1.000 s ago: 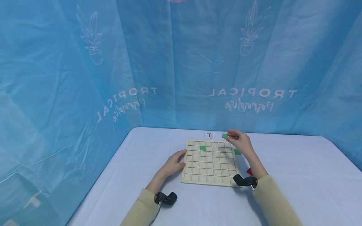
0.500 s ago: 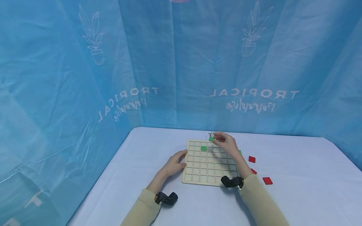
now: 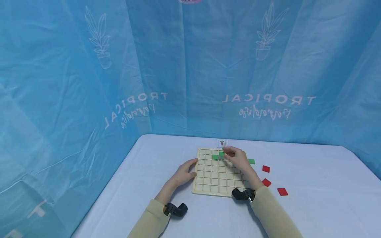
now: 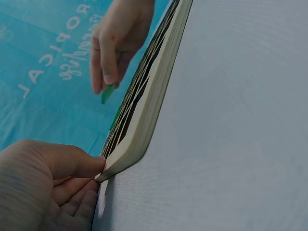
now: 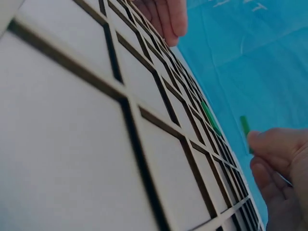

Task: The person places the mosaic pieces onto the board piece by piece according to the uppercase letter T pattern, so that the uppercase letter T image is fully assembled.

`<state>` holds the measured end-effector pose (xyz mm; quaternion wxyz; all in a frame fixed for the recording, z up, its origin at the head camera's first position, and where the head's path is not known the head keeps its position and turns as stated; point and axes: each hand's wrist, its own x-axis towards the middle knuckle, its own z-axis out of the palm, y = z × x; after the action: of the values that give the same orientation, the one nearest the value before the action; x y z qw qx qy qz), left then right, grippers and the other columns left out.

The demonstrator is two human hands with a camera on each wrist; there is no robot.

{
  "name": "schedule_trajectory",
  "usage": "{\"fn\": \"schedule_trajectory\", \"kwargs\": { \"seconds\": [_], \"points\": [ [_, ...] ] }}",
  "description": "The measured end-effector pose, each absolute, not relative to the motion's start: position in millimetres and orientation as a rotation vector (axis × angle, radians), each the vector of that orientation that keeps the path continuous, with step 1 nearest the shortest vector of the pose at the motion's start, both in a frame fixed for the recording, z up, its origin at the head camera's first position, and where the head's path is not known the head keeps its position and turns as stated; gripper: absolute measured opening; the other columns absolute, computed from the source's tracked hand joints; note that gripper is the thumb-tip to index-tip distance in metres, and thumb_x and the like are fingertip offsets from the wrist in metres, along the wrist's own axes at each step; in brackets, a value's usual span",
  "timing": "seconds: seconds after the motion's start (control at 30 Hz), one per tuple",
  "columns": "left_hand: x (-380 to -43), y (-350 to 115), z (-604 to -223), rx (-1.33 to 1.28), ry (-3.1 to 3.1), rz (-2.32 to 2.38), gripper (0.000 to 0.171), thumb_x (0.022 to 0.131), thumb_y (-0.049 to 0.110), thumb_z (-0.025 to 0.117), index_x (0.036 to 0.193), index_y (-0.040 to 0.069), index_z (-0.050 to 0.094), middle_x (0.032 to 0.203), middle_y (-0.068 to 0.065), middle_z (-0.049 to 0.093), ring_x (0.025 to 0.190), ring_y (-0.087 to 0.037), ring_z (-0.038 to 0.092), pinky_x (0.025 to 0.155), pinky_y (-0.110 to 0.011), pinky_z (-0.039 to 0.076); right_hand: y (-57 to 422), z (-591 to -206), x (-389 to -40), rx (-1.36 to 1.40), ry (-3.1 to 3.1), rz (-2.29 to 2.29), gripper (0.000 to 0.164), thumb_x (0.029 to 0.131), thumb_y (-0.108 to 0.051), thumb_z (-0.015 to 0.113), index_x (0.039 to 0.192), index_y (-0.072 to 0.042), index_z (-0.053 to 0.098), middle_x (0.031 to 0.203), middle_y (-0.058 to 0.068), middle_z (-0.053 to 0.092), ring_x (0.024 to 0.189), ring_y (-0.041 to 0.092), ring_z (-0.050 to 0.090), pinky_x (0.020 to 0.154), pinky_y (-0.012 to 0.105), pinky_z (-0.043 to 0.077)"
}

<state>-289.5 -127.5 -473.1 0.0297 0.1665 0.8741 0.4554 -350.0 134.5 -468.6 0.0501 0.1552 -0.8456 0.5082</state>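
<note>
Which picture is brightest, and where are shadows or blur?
Head view: brightest, soft shadow beside the right sleeve; left wrist view: dim, shadow on the cloth near the board; right wrist view: also dim, nearest ridges slightly blurry.

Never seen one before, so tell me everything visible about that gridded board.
The gridded board is a flat, pale, roughly square panel, wooden-looking, with a rounded corner and thin raised strips marking off rows of shallow square cells. It lies on the white table, its left edge touched by the left hand. One green tile sits in a cell toward the far side; the right hand holds another green tile above the board. The right arm hides part of its right side.
</note>
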Motion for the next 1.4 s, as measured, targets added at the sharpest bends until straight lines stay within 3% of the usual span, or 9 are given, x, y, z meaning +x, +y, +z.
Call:
{"fn": "schedule_trajectory", "kwargs": {
  "seconds": [0.37,1.4],
  "points": [
    [-288.9,-127.5,-472.6,0.497,2.698,1.402,0.06,0.087,0.0,0.057,0.142,-0.002,0.036,0.145,-0.017,0.038,0.135,-0.03,0.033,0.111,-0.042,0.028,131.6,-479.4,-352.2,0.476,-2.624,1.345,0.03,0.085,-0.01,0.07,0.115,-0.006,0.067,0.107,0.008,0.067,0.095,0.023,0.064,0.083,0.038,0.053],
    [-287.5,-128.8,-473.1,0.522,2.718,1.378,0.06,0.086,0.0,0.058,0.142,-0.003,0.036,0.144,-0.018,0.039,0.134,-0.031,0.034,0.111,-0.042,0.028,131.1,-481.8,-353.7,0.539,-2.631,1.236,0.033,0.084,-0.008,0.07,0.117,-0.002,0.065,0.109,0.011,0.066,0.097,0.026,0.064,0.085,0.039,0.053]
  ]
}}
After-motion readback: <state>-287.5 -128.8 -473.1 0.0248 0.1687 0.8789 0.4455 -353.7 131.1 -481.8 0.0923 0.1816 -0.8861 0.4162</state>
